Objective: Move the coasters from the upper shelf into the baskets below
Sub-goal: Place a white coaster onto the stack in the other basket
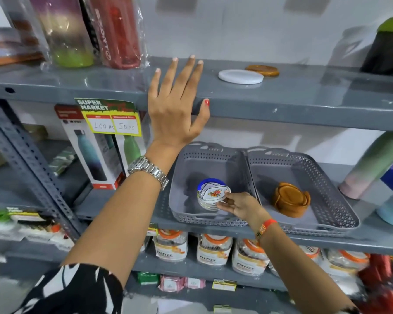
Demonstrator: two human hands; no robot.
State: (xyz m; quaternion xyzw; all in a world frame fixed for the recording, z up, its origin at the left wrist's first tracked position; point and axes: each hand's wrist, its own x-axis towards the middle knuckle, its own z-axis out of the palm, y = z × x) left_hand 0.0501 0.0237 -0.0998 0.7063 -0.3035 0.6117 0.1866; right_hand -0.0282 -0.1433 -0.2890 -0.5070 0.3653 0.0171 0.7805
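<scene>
Your left hand [175,105] rests flat and empty on the upper shelf [304,103] edge. To its right lie two coasters, one white [240,76], one brown [262,70]: thin, stiff, probably light and slick, so pinch each by the rim. Below, your right hand [241,206] pinches the floral coaster stack [212,196] in the left basket [182,196]; right of that grip, a second basket [340,200] holds one brown set [290,199].

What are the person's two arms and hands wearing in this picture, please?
The left hand has a silver metal watch at the wrist, red thumbnail polish and a black-and-white patterned sleeve further up. The right hand has an orange wristband; that forearm is bare.
</scene>
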